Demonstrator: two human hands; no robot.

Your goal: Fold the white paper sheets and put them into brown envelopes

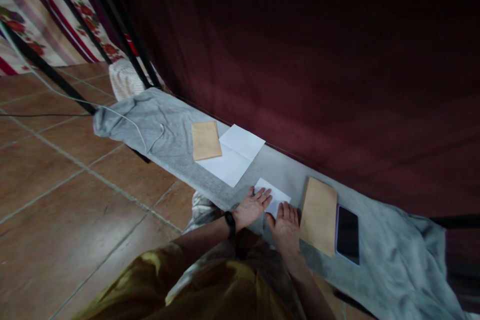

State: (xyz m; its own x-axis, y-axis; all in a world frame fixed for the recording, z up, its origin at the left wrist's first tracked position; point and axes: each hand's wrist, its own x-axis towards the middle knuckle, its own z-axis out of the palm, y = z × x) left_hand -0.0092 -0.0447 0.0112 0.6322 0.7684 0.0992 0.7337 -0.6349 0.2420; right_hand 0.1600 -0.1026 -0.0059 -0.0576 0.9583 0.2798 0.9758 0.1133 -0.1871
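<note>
Grey cloth point(176, 122) covers the narrow bench; a thin white cable point(129, 121) trails over its left end. Next, a tan rectangular paper envelope point(207, 141) overlaps a large white paper sheet point(243, 144), spread out with a crease across it. Left hand point(252, 207), black band point(230, 224) at wrist: palm down, fingers extended, gripping nothing, on a small white paper piece point(278, 193). That piece lies flat on the cloth under both hands; looks folded, layers can't be told. Right hand point(285, 225): same flat pose on its near right edge. Pressing seems underway, not finished; large sheet lies unfolded. Just right: larger tan paper envelope point(318, 216), then dark-screened, purple-edged phone point(347, 235), both untouched.
</note>
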